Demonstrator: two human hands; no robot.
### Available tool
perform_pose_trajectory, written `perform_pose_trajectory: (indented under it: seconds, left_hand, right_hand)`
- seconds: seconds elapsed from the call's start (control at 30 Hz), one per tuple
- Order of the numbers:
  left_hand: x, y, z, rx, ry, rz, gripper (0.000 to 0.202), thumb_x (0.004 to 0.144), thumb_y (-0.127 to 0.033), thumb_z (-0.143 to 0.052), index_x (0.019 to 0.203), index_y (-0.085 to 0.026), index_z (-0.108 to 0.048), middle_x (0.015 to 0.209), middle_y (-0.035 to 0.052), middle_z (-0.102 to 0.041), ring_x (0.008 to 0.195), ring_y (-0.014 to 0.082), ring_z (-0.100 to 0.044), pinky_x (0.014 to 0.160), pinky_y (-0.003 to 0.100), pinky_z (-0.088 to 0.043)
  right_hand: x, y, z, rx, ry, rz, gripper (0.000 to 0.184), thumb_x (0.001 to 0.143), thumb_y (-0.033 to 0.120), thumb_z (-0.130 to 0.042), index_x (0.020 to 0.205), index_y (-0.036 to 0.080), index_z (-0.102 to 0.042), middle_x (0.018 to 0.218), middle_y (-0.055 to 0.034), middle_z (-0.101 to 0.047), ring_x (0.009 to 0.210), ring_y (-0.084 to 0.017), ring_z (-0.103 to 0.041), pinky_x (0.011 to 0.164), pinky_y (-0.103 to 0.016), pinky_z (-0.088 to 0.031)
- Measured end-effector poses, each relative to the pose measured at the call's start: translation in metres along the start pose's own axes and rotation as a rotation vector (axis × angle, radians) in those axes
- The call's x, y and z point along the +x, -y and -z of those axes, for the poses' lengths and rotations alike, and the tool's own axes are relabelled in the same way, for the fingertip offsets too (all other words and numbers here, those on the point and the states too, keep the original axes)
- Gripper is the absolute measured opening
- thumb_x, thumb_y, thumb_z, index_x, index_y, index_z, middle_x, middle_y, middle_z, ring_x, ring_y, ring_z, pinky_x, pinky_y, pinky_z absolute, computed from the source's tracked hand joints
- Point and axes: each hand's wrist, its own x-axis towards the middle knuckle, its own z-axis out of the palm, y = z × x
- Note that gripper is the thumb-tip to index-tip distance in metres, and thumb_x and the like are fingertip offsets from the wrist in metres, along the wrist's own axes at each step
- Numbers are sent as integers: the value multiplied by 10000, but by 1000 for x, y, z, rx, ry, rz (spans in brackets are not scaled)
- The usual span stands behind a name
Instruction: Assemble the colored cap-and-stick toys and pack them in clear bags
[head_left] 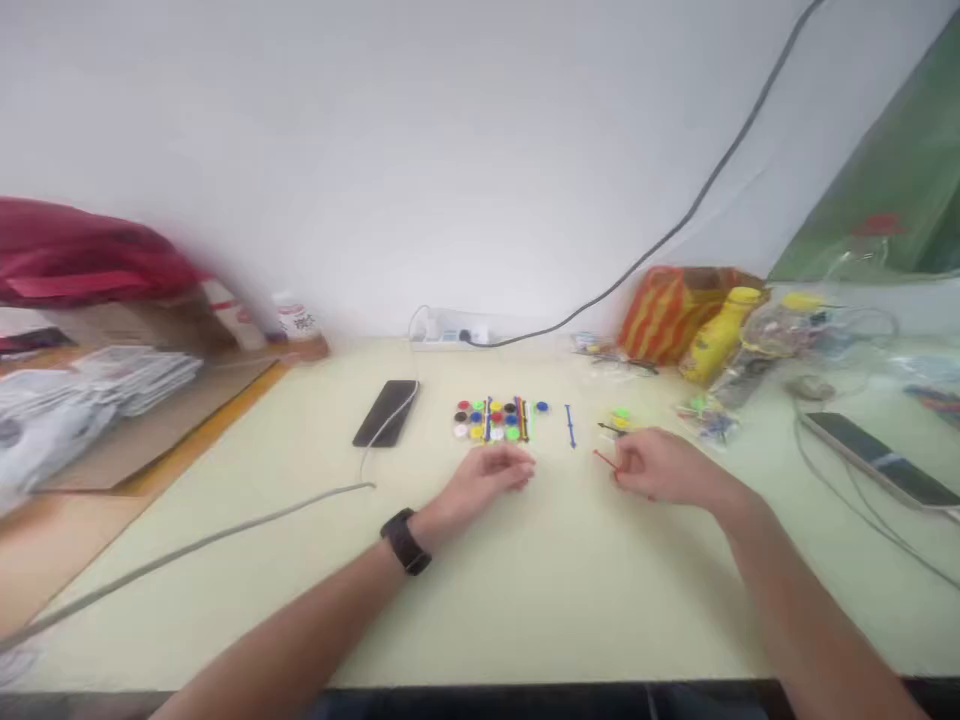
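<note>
My right hand [664, 468] pinches a thin red arrow [604, 461], whose pointed end sticks out to the left. Beside its fingers lie a black arrow [611, 429] and several yellow and green discs [620, 415]. My left hand [487, 478], with a dark wristband, rests on the table with its fingers curled together and nothing showing in them. Just beyond it are short rows of coloured discs [475, 418] with upright bunches of thin arrows [523, 420] among them. A blue disc [541, 407] sits right of these, and a blue arrow [571, 426] lies between the hands.
A black phone [386, 413] with a white cable lies on the left. A power strip [450, 330] is by the wall. At right are a striped bag [660, 310], a yellow bottle [720, 335], a clear bag of small pieces [706, 420] and another phone [881, 458].
</note>
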Motion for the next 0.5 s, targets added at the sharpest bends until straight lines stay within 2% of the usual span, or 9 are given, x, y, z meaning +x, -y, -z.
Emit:
perform_pose_trajectory:
  seconds: [0.2, 0.3, 0.5]
  left_hand:
    - [-1, -1, 2, 17, 13, 1, 253, 840, -388, -777, 909, -153, -716, 922, 61, -675, 798, 146, -612, 769, 287, -484]
    - [-2, -3, 3, 48, -1, 7, 248, 844, -387, -772, 907, -154, -720, 914, 64, -677, 814, 156, -619, 784, 298, -495]
    - [-3, -4, 5, 57, -6, 9, 261, 853, -403, -759, 925, -155, -724, 931, 73, -687, 831, 165, -631, 788, 299, -500]
  right_hand:
    - [-6, -3, 8, -88, -48, -93, 74, 814, 285, -622, 775, 231, -654, 752, 4, -716, 693, -186, -650, 581, -272, -360]
    - [-8, -1, 7, -121, -37, -69, 90, 849, 270, -599, 794, 232, -658, 784, -7, -708, 703, -187, -640, 593, -277, -354]
    - [-7, 2, 0, -181, -94, -9, 88, 845, 187, -597, 771, 219, -630, 866, -47, -697, 807, -211, -642, 644, -279, -363]
